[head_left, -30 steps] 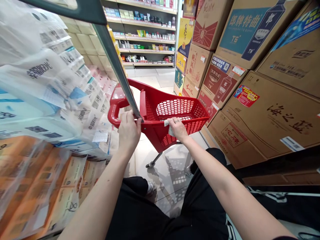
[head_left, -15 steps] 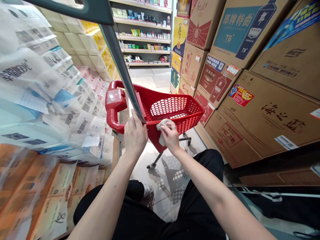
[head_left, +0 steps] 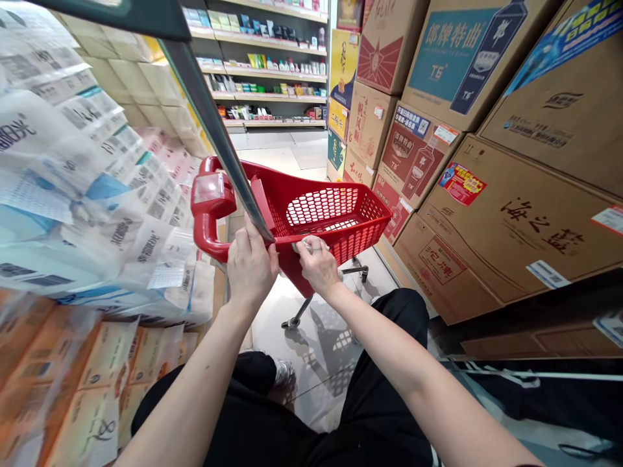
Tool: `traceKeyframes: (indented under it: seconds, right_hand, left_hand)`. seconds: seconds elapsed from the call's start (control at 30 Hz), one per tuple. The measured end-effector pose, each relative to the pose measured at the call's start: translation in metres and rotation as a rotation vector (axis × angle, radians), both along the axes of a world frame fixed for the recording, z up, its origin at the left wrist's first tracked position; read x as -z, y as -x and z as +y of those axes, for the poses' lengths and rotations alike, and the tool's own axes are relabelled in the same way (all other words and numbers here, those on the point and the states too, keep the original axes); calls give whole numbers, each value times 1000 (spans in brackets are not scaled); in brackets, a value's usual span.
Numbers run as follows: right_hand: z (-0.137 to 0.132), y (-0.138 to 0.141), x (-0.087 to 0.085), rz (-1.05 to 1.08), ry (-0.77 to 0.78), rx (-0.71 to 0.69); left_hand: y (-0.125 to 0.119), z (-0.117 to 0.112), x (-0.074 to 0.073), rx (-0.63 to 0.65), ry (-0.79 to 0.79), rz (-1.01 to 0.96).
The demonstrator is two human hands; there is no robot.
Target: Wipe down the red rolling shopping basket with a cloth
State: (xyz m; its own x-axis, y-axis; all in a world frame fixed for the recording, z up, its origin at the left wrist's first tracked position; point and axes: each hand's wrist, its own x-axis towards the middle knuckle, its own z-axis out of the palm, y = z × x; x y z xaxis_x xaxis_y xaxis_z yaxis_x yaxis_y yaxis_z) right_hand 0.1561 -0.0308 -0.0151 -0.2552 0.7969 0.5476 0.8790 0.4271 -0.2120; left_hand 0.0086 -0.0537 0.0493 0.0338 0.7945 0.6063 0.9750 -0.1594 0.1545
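Note:
A red plastic shopping cart (head_left: 331, 228) stands in front of me, with a grey metal pole (head_left: 219, 133) slanting up to the left from its near side. My left hand (head_left: 252, 264) is closed around the lower end of that pole, beside the cart's red handle (head_left: 211, 194). My right hand (head_left: 317, 264) presses a crumpled pale cloth (head_left: 304, 246) against the near upper rim of the basket. Most of the cloth is hidden under the fingers. Inside the basket no goods show.
Plastic-wrapped paper packs (head_left: 111, 214) are piled on the left, above orange packs (head_left: 63, 370). Stacked cardboard cartons (head_left: 525, 220) line the right side. Shelves of small goods (head_left: 272, 71) stand at the back. Light floor tiles (head_left: 272, 340) lie under the cart.
My right hand has slid the cloth slightly left along the rim, and the fingers now cover more of it. The whole view has shifted a little; my left hand keeps its hold.

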Motion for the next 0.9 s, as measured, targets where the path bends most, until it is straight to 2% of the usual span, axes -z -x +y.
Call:
traceKeyframes:
  seconds: [0.1,0.2,0.33,0.43,0.6,0.77,0.83,0.9]
  right_hand:
    - [3,-9,2,59,36,61]
    - [0,-9,2,218,107,138]
    - [-10,10,-1,410,157,78]
    - [-12,16,-1,418,151,40]
    - [2,-12,11,273,85,-2]
    - [10,-43,27,417,154,138]
    - [5,-41,24,511,140,101]
    - [-3,-29,13,592,81,18]
  left_hand:
    - [-3,-1,-2,19,7,-15]
    - [-9,-3,-2,33,4,-40]
    - [-15,-6,-2,40,-2,-54]
    - [-13,-7,0,62,-19,-60]
    - [-3,-7,3,105,-19,-30]
    - [0,-8,2,97,-4,-30]
    - [-1,-8,3,87,-12,-15]
    - [-2,-8,4,89,-20,4]
